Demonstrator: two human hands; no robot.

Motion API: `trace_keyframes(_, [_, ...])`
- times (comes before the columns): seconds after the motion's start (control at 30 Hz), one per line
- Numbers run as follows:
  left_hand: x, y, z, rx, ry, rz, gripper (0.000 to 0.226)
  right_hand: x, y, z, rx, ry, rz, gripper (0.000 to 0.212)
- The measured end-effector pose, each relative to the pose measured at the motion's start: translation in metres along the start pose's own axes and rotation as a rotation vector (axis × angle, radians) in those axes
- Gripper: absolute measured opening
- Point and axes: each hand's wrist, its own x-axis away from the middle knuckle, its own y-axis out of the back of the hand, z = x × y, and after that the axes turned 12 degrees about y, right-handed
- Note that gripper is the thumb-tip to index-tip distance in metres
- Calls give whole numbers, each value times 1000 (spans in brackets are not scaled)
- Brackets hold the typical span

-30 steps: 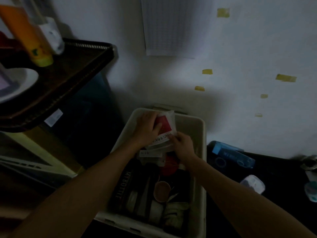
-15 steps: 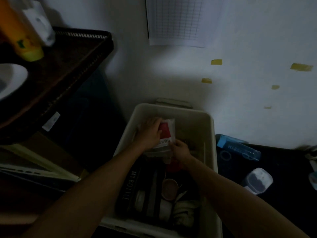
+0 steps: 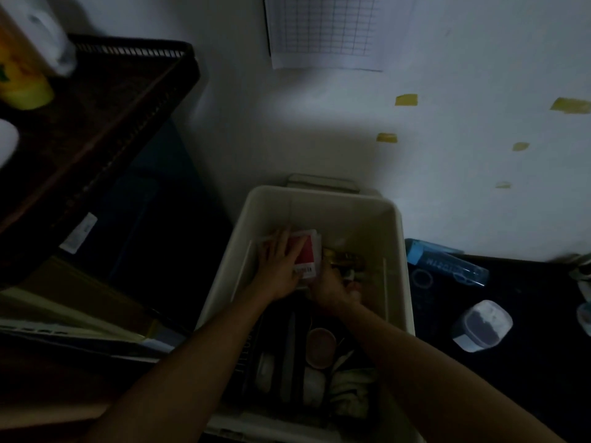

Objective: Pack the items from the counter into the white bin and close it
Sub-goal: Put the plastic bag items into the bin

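White bin point(image 3: 396, 251), red/white packet point(image 3: 305, 254), blue bottle point(image 3: 447, 262), yellow tape bits point(image 3: 406, 99), grid-pattern sheet point(image 3: 326, 30).

Grid sheet point(image 3: 326, 30), yellow tape scraps point(image 3: 406, 99)

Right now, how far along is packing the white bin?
Partway. The white bin already holds a cup and other items. Both the left hand and right hand are pressing a red-and-white packet inside. A blue bottle and small tub remain outside; the bin is open.
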Motion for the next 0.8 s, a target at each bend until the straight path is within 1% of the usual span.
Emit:
trace_keyframes(0.03, [0,-4,1,-10,0,-3,83,2,-2,-1,138,15,2,60])
trace_keyframes(0.13, [-1,-11,2,-29,-5,-4,81,6,-11,-7,207,-6,89,75])
trace_keyframes(0.23, [-1,-15,3,-91,2,-8,84,5,-10,-15,378,12,171,80])
trace_keyframes(0.3, [-1,-16,3,-134,12,-4,85,4,-4,-19,415,42,218,79])
trace_keyframes(0.4, [3,-18,-1,-103,50,-1,84,6,4,-21,390,96,237,75])
trace_keyframes(0.5, [10,-18,-10,-78,80,12,84,12,15,-17,426,119,231,62])
trace_keyframes(0.57, [15,-17,-16,-76,83,20,85,17,23,-9,387,192,247,50])
trace_keyframes(0.67, [25,-11,-23,-39,38,6,82,28,39,-1,157,262,208,36])
trace_keyframes(0.73, [32,-7,-27,-5,6,-19,80,37,53,2,61,313,163,33])
trace_keyframes(0.8, [39,-1,-32,22,-15,-38,80,44,66,5,9,404,153,37])
